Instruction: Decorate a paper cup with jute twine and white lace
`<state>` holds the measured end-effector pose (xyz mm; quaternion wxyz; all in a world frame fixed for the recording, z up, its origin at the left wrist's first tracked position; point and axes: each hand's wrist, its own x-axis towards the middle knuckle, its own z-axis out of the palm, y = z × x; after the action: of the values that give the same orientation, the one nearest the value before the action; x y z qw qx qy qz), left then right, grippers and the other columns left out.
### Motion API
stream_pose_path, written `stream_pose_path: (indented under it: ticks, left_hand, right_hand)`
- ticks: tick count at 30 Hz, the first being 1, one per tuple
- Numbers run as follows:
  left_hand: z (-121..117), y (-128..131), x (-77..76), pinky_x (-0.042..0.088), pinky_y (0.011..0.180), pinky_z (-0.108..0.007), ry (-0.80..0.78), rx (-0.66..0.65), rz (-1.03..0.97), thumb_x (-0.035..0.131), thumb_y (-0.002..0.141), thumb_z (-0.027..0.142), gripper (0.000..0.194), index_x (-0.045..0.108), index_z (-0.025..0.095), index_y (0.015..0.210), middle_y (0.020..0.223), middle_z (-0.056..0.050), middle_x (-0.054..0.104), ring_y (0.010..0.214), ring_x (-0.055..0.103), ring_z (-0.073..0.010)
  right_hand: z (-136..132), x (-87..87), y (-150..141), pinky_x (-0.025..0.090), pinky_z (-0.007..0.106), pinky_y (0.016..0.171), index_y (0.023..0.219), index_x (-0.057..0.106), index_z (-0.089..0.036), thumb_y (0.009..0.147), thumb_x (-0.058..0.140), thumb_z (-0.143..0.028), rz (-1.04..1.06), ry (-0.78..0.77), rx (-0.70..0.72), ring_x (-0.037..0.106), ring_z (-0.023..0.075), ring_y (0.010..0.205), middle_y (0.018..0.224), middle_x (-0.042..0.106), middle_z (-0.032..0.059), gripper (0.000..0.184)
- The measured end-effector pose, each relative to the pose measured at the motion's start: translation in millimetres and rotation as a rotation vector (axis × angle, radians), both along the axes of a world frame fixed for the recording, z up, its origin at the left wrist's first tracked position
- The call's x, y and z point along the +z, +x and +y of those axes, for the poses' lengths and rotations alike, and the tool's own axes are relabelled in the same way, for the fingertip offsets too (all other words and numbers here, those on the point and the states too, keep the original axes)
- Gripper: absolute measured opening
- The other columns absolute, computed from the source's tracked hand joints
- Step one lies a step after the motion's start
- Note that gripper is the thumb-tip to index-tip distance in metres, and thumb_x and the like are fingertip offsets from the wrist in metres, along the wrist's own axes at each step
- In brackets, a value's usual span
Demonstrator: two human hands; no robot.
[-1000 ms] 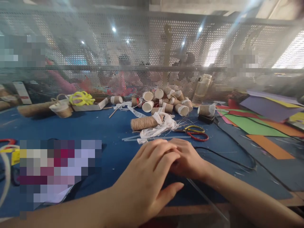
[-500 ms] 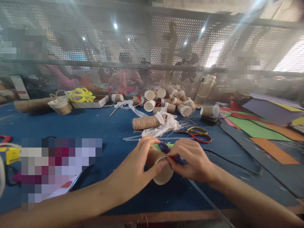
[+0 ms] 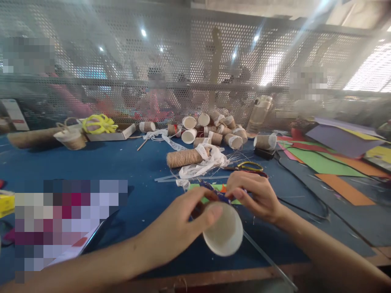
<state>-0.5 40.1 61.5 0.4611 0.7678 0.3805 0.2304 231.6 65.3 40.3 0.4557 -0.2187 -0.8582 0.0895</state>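
Head view: the relation that seems to matter most is the tool lying across the far edge of the cup. One paper cup [image 3: 226, 238] is in the left hand [image 3: 183, 217] above the near edge of the desk [image 3: 122, 154], its round mouth facing the wearer and its long axis running away from them. The left grip is clamped on its left side, thumb at the rim. One dark blue tool [image 3: 224, 198], apparently a glue gun, lies just beyond the mouth, long axis sloping up toward the left; the right hand [image 3: 258, 197] is nearer to its back end, and that grip looks closed around it. Whether the tool touches the cup I cannot tell.

Counted: one green sheet [image 3: 193, 187] beneath the tool, one clear stick [image 3: 270, 260] trailing from near the right hand toward the wearer, one twine roll [image 3: 183, 158], one pair of scissors [image 3: 250, 163], one bottle [image 3: 259, 116], one small handled basket [image 3: 71, 139]. About a dozen other cups [image 3: 189, 122] form a pile, overlapping too much for a firm number; one more stands apart on each side.
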Motion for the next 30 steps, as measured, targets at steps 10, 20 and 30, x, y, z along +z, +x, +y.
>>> stream_pose_path:
  ticks: [10, 20, 30]
  left_hand:
    - [-28.2, 20.5, -3.2, 0.051, 0.099, -0.039, 0.073, -0.255, -0.099, 0.059, 0.094, 0.045, 0.037, 0.066, 0.018, 0.118, 0.119, -0.010, 0.069, 0.110, 0.065, -0.0253]
    - [-30.9, 64.6, -11.9, 0.053, 0.101, -0.040, 0.058, -0.505, -0.193, 0.061, 0.092, 0.056, 0.048, 0.069, 0.021, 0.124, 0.127, -0.011, 0.069, 0.114, 0.068, -0.0285]
    - [-16.6, 36.5, 29.9, 0.050, 0.097, -0.040, 0.197, -0.116, 0.047, 0.070, 0.088, 0.047, 0.039, 0.064, 0.028, 0.122, 0.123, -0.002, 0.071, 0.114, 0.065, -0.0267]
  right_hand:
    - [12.0, 5.5, 35.0, 0.052, 0.046, 0.105, 0.127, 0.064, -0.018, 0.077, 0.061, -0.006, -0.687, -0.251, -0.127, 0.063, 0.0280, 0.123, 0.133, 0.066, 0.0131, 0.051]
    - [10.0, 0.4, 28.9, 0.053, 0.050, 0.101, 0.123, 0.059, -0.014, 0.072, 0.053, 0.001, -0.759, -0.329, -0.177, 0.063, 0.0291, 0.117, 0.123, 0.063, 0.0146, 0.054]
    - [7.7, 5.5, 27.5, 0.056, 0.034, 0.075, 0.106, 0.057, -0.019, 0.080, 0.063, -0.006, -0.660, -0.239, -0.132, 0.066, 0.0229, 0.090, 0.103, 0.064, 0.0080, 0.029]
